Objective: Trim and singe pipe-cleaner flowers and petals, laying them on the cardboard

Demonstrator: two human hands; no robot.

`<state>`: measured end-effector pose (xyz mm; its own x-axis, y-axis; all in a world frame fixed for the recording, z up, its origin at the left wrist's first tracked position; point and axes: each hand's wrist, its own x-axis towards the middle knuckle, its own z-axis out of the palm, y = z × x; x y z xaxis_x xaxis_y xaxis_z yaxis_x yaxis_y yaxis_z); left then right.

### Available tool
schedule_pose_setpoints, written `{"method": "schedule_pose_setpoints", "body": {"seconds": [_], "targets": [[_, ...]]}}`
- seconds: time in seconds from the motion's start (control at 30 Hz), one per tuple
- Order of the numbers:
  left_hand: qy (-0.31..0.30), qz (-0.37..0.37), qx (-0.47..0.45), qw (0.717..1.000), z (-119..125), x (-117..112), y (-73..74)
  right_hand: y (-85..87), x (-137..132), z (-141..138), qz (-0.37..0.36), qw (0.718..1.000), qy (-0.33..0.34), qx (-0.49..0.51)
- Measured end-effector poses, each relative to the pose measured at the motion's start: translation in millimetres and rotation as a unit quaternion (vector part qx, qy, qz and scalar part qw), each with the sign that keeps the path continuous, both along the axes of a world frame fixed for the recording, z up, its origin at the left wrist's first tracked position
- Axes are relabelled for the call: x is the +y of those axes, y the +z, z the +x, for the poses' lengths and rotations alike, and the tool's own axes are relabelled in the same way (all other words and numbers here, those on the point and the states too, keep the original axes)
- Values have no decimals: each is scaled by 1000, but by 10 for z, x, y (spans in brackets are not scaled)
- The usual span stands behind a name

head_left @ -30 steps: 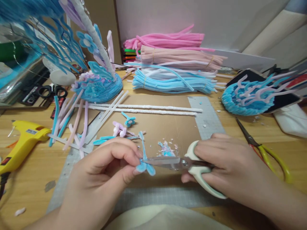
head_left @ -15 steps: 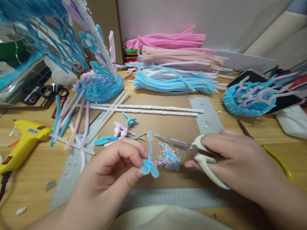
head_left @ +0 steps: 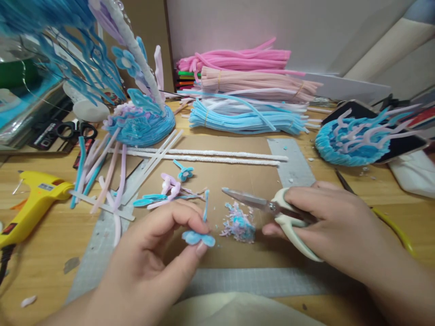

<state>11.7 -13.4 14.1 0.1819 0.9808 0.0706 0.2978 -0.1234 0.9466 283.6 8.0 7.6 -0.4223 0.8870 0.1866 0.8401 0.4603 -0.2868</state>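
Between the thumb and fingers of my left hand [head_left: 163, 253] is a light blue pipe-cleaner flower [head_left: 197, 238], its stem pointing up and away from me. My right hand [head_left: 326, 222] grips white-handled scissors [head_left: 272, 206], with the blades close together and pointing left, apart from the flower. Below the blades a small heap of blue and lilac fuzz clippings [head_left: 239, 224] lies on the brown cardboard [head_left: 244, 179]. Just beyond my left hand are a finished blue flower [head_left: 185, 174], lilac flower pieces [head_left: 171, 185] and blue leaf shapes [head_left: 149, 200].
A yellow glue gun [head_left: 41, 194] lies at left, near loose pipe cleaners [head_left: 110, 185]. Behind stand a blue decorated base [head_left: 142, 124] and bundles of blue [head_left: 244, 118] and pink [head_left: 238, 59] pipe cleaners. At right, a blue fuzzy piece [head_left: 351, 138] rests on a dark phone-like slab [head_left: 404, 147].
My left hand has turned the flower, so its petals now spread flatter, and shifted it slightly left, away from the blades. The scissors have barely moved.
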Motion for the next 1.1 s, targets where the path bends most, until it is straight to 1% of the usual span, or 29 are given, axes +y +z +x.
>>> {"method": "schedule_pose_setpoints", "body": {"seconds": [0.13,0.27,0.37,0.47,0.57,0.77,0.87,1.03,1.1], "targets": [[-15,59,44,997,-27,7,-28,1,-13,12,-2,1000,23,-7],[1,58,27,998,-62,-19,-75,7,-18,5,2,998,56,9],[-1,73,44,996,-90,-28,-63,25,-7,-5,15,997,73,14],[-7,107,57,993,-98,-11,-20,56,-5,-24,2,997,70,11],[-18,117,52,992,-93,12,0,81,-15,-44,-25,998,61,13],[-20,110,56,992,-94,13,-40,82,-33,-39,-11,998,64,18],[-20,101,53,993,-87,7,-35,79,-39,-38,-9,998,62,12],[-28,130,84,987,-87,9,-33,80,-36,-44,27,998,62,-10],[-25,133,87,987,-96,5,-47,79,-35,-45,31,998,57,-25]]}}
